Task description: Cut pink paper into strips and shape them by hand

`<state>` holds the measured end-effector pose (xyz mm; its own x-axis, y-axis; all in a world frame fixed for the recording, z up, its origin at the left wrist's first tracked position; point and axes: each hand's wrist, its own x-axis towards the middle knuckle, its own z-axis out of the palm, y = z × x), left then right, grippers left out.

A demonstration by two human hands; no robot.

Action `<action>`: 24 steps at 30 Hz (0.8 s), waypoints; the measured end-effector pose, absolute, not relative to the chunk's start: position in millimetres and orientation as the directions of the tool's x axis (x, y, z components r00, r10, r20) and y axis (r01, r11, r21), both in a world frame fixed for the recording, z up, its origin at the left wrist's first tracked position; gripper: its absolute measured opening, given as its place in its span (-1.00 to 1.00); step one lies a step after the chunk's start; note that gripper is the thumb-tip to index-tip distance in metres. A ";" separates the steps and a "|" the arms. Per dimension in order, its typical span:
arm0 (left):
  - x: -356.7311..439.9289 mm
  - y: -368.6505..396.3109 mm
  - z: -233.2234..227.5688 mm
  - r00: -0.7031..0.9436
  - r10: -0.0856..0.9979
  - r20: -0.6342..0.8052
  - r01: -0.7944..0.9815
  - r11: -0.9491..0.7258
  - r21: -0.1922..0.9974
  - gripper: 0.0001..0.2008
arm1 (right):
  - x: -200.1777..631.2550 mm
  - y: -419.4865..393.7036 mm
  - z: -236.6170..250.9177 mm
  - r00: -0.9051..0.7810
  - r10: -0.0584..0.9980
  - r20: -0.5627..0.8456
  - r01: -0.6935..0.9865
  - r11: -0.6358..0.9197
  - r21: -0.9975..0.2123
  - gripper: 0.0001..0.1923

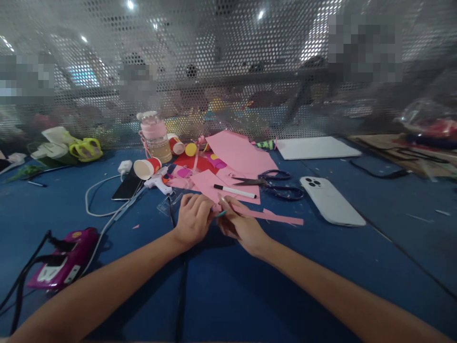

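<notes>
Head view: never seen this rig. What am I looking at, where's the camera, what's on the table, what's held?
There is no machine here. A person wears one camera on the head, looking forward and down, so both bare forearms reach in from the bottom edge. The left hand and right hand meet over a blue table and together pinch a pink paper strip; the right hand also holds a thin pen-like tool, too small to identify. Behind lie pink paper sheets, a marker, scissors, a white phone, a paper cup, a pink bottle and a magenta tool at left.
</notes>
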<state>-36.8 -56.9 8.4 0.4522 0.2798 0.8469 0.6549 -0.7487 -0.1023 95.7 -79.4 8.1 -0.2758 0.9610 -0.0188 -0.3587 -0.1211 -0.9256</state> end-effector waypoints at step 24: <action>-31.5 -59.5 -2.8 0.574 0.367 0.732 0.428 -0.896 0.114 -0.53 | 103.0 -79.5 14.1 -0.200 0.966 0.162 -0.272 0.104 -0.957 -0.69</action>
<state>-31.5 -59.5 -2.8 0.5738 0.3671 0.7321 0.4283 -0.8964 0.1138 103.0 -79.5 14.1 -0.2002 0.9663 0.1618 -0.2720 0.1039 -0.9567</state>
